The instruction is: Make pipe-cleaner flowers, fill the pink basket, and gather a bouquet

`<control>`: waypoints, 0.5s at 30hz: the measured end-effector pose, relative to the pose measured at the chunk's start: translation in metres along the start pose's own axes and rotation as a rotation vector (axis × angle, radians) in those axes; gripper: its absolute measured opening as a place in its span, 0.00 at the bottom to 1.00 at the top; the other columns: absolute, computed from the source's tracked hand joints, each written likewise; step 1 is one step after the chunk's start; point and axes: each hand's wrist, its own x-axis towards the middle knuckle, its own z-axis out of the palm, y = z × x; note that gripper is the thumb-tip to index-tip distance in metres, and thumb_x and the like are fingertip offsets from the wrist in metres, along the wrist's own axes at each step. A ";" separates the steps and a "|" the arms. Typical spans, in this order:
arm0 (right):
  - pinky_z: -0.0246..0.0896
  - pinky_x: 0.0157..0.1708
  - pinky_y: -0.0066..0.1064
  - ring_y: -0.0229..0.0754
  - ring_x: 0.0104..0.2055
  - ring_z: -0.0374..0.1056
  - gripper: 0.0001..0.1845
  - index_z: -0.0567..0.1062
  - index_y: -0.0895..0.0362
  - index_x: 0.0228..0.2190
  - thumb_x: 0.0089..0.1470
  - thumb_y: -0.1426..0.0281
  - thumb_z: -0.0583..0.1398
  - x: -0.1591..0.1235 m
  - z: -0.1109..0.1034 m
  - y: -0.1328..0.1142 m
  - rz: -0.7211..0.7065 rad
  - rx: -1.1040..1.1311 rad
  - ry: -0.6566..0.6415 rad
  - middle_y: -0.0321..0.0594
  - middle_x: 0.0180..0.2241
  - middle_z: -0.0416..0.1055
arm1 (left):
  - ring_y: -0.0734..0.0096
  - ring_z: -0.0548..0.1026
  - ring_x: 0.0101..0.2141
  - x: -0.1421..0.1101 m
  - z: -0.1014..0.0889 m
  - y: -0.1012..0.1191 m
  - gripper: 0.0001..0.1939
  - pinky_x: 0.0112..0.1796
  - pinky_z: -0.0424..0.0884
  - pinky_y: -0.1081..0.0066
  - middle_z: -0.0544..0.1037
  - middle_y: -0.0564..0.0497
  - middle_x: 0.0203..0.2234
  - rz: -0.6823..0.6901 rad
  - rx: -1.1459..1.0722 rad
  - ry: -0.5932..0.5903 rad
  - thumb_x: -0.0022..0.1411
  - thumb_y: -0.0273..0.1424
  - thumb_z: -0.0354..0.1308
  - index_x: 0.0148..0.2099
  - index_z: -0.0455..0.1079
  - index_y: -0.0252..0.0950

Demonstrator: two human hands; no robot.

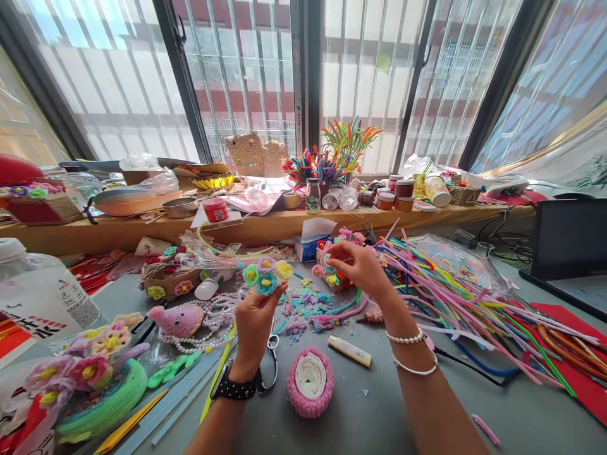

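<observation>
My left hand (253,325) is closed around the base of a small bunch of fuzzy flowers (266,282) in blue, green, purple and yellow. To the right, my right hand (364,272) is raised with thumb and forefinger brought close in a pinch. Anything between its fingertips is too small to make out. Just behind it sits a box of colourful fuzzy flowers (348,237). Below and between my hands stands a round pink fuzzy pot (310,407) with a white lining. A cream-coloured tube (349,351) lies beyond it, and scissors (273,343) show partly behind my left wrist.
Pipe cleaners (455,303) spread across the right side, near a laptop (569,246). Fuzzy scraps (308,306) lie mid-table. On the left are a green fuzzy piece with flowers (109,398), bead strings (220,316) and a large plastic bottle (42,297). A crowded ledge (265,222) runs below the windows.
</observation>
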 end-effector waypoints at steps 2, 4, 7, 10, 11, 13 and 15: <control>0.62 0.31 0.31 0.37 0.29 0.66 0.09 0.71 0.59 0.29 0.45 0.67 0.56 -0.001 -0.017 0.013 0.050 -0.109 0.233 0.41 0.29 0.71 | 0.69 0.73 0.27 0.000 0.001 -0.002 0.13 0.30 0.67 0.73 0.78 0.51 0.25 -0.014 -0.006 -0.009 0.45 0.39 0.58 0.31 0.74 0.37; 0.62 0.31 0.31 0.39 0.29 0.66 0.11 0.71 0.61 0.30 0.46 0.67 0.54 -0.005 -0.030 0.029 0.155 -0.155 0.467 0.44 0.29 0.71 | 0.69 0.73 0.28 0.000 0.001 -0.003 0.13 0.31 0.68 0.72 0.78 0.51 0.26 -0.010 -0.016 -0.029 0.46 0.39 0.57 0.32 0.74 0.37; 0.62 0.32 0.32 0.41 0.30 0.67 0.13 0.70 0.62 0.33 0.46 0.71 0.50 -0.010 -0.038 0.051 0.291 -0.249 0.672 0.46 0.29 0.71 | 0.69 0.73 0.29 -0.001 0.002 -0.003 0.14 0.33 0.67 0.72 0.77 0.51 0.27 -0.002 -0.006 -0.038 0.47 0.39 0.55 0.34 0.73 0.37; 0.59 0.38 0.33 0.42 0.35 0.67 0.17 0.69 0.64 0.35 0.44 0.77 0.47 -0.013 -0.040 0.069 0.379 -0.339 0.750 0.48 0.33 0.71 | 0.69 0.73 0.29 -0.001 0.002 -0.003 0.15 0.34 0.66 0.71 0.77 0.50 0.28 0.002 0.023 -0.034 0.48 0.39 0.55 0.35 0.73 0.36; 0.58 0.40 0.35 0.43 0.37 0.66 0.18 0.69 0.65 0.35 0.43 0.79 0.46 -0.014 -0.040 0.074 0.401 -0.359 0.763 0.50 0.34 0.71 | 0.69 0.73 0.29 -0.001 0.002 -0.002 0.15 0.35 0.66 0.71 0.77 0.50 0.28 0.009 0.031 -0.036 0.48 0.39 0.55 0.35 0.73 0.36; 0.54 0.44 0.38 0.45 0.41 0.64 0.21 0.69 0.66 0.36 0.40 0.81 0.45 -0.016 -0.041 0.084 0.444 -0.394 0.771 0.53 0.37 0.69 | 0.69 0.73 0.30 -0.001 0.001 -0.001 0.15 0.35 0.66 0.71 0.77 0.49 0.29 0.030 0.044 -0.046 0.49 0.39 0.54 0.35 0.73 0.35; 0.52 0.45 0.41 0.48 0.43 0.63 0.22 0.69 0.67 0.37 0.38 0.82 0.46 -0.018 -0.041 0.094 0.484 -0.417 0.747 0.56 0.39 0.68 | 0.69 0.72 0.30 -0.001 0.001 -0.001 0.16 0.35 0.66 0.72 0.77 0.49 0.29 0.047 0.050 -0.058 0.50 0.40 0.53 0.35 0.73 0.35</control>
